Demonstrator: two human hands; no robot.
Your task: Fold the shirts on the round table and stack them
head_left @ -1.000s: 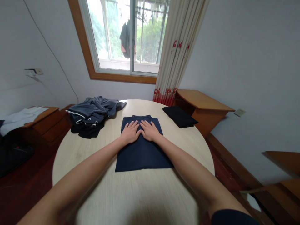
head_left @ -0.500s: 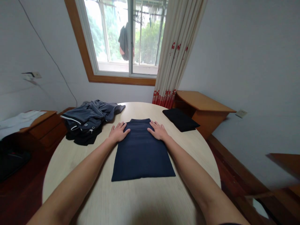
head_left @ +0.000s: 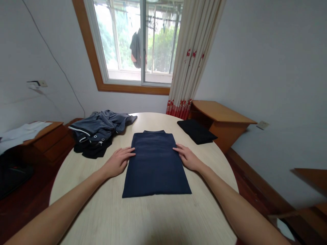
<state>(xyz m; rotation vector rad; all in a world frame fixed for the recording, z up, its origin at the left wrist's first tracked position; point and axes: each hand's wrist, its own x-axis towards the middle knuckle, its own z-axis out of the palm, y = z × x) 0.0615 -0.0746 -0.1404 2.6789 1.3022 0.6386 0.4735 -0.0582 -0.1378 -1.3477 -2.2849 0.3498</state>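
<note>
A folded navy garment [head_left: 155, 165] lies flat in the middle of a round, light wooden table [head_left: 143, 217]. My left hand [head_left: 118, 162] rests flat on the table at the garment's left edge, fingers stretched out and touching the cloth. My right hand [head_left: 187, 158] lies flat at the right edge, fingertips on the fabric. Neither hand holds anything.
A heap of grey and black clothes [head_left: 97, 131] sits at the table's back left. A folded black cloth [head_left: 196, 131] lies at the back right. Behind it stands a wooden cabinet [head_left: 221, 119]; another cabinet [head_left: 43, 137] with white cloth stands on the left. A window and curtain [head_left: 194, 54] are behind.
Both hands have slid apart from the garment's centre near the collar, outward and back toward me along its sides. They now rest at its left and right edges.
</note>
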